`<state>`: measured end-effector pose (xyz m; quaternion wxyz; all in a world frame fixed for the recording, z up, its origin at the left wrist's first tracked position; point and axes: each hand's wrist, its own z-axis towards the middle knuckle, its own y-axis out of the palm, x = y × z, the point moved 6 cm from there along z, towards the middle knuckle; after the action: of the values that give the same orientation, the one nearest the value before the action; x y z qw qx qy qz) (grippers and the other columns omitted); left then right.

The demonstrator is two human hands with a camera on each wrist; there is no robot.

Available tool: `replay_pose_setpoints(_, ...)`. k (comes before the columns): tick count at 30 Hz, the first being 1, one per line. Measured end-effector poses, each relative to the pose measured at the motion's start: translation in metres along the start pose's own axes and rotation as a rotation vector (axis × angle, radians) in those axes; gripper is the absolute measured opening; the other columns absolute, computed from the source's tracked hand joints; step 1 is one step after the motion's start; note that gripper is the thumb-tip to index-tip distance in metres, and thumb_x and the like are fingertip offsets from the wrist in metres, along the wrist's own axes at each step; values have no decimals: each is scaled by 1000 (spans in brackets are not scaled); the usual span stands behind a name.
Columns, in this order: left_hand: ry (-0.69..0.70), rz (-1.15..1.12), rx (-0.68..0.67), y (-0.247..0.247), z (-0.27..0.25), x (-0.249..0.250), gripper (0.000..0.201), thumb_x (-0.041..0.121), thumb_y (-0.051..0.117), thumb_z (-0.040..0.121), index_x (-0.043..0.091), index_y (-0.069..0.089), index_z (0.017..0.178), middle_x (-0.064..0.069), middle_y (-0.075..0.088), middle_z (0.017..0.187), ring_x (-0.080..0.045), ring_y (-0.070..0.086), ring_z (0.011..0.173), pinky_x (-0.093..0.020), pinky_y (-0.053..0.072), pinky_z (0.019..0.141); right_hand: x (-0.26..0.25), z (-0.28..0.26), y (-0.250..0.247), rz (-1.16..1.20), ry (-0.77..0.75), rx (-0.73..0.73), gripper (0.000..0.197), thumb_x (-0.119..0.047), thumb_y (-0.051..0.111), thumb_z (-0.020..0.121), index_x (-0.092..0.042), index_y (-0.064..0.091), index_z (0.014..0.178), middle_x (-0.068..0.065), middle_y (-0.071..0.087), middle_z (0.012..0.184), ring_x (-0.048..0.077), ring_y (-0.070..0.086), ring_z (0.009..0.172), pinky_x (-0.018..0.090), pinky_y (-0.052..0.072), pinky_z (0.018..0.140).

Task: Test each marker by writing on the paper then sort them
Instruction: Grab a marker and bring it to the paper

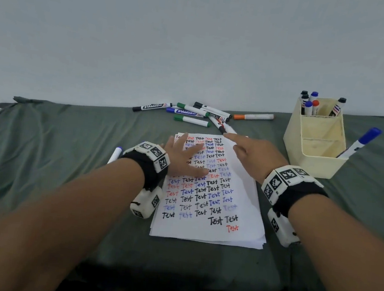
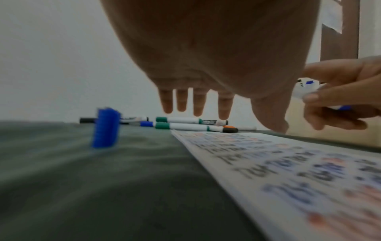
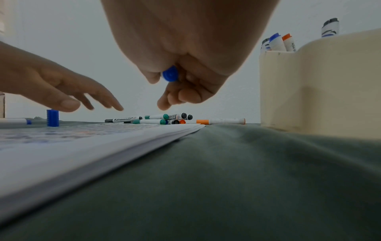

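– Looking at the right hand (image 3: 185,57), what has it got?
– Its thumb and curled fingers are pinched round a blue marker (image 3: 170,75). The right wrist view shows the blue end of the marker poking out between them. The hand hangs over the far right corner of the paper (image 1: 212,195).
– And the left hand (image 1: 185,156)?
– Released, holding nothing. Its fingers (image 2: 223,106) are straight and spread over the upper left part of the sheet. Whether they touch the sheet I cannot tell.
– What's on the sheet?
– Rows of the word "Test" in black, blue and red. It tops a thin stack lying on a green cloth (image 1: 66,156).
– Where are the other markers?
– Loose markers (image 1: 196,114) lie in a heap just beyond the far edge of the paper, green, black and blue caps among them. An orange marker (image 1: 253,116) lies to their right, a little apart.
– Anything left of the paper?
– An uncapped marker (image 1: 115,155) lies on the cloth, partly hidden by the left wrist, and near it a blue cap (image 2: 106,128) stands on end.
– And the sorted ones?
– A cream organizer (image 1: 314,144) stands to the right. Several capped markers stand in its rear compartment, and one leaning marker (image 1: 359,142) with a blue cap tilts out of the front one
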<state>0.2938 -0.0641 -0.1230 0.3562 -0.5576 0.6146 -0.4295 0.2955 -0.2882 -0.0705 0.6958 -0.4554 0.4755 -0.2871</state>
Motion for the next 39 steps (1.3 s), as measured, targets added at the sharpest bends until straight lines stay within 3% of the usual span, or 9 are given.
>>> replay_pose_setpoints(2,-29,14,-22,9,3,-3,121,112,16,35,63,-14,142,2,-23,164,-39,-18,149,-60,-2,118,-1,1,2,-3,-5,-15,47,-30,42,106,-51,41,148,3,68,116,12,58,73,24,38,58)
replay_pose_setpoints(7,-53,6,-41,15,5,-1,120,113,21,36,65,-24,136,1,-29,162,-39,-24,147,-59,-8,117,-1,3,1,79,-12,-24,57,-18,56,99,-45,44,148,-7,68,125,15,62,103,28,48,85)
replay_pose_setpoints(10,-54,-15,-59,14,4,1,122,112,22,35,65,-24,137,1,-31,161,-38,-26,147,-58,-10,117,6,20,-7,313,44,31,36,-24,59,99,-36,64,132,-11,76,101,-8,62,73,11,45,67)
replay_pose_setpoints(13,-44,-37,-62,13,2,1,122,112,22,35,64,-22,139,1,-31,161,-37,-28,147,-58,-11,117,15,34,-23,647,140,244,14,-40,62,95,-33,74,95,-15,68,65,-3,54,49,10,42,49)
replay_pose_setpoints(16,-42,-52,-71,14,0,2,122,112,23,36,64,-22,139,2,-32,160,-35,-30,146,-58,-12,117,28,48,-18,1043,283,336,22,-37,63,98,-20,73,88,-8,72,66,9,52,52,23,49,53)
replay_pose_setpoints(20,-43,-61,-56,15,1,2,121,111,25,37,65,-22,138,3,-33,160,-35,-31,146,-57,-13,117,47,61,10,1477,502,376,6,-9,70,95,-3,69,93,5,73,69,18,65,64,28,60,68)
replay_pose_setpoints(24,-42,-78,-64,16,2,2,121,111,26,35,66,-21,138,4,-34,159,-33,-32,145,-56,-15,117,59,65,30,1423,505,361,8,6,75,83,-2,72,83,10,71,70,21,66,65,31,59,69)
replay_pose_setpoints(28,-37,-80,-83,15,1,3,120,110,28,38,66,-21,138,5,-36,158,-33,-33,145,-56,-15,117,65,67,41,1176,492,262,4,-8,82,79,-8,78,81,14,76,78,20,68,65,37,59,78)
replay_pose_setpoints(39,-40,-68,-107,12,-4,5,118,109,30,44,63,-22,140,3,-37,158,-33,-33,145,-56,-14,118,69,67,40,1071,436,235,28,-41,84,59,-25,81,82,10,78,81,18,71,70,44,60,89)
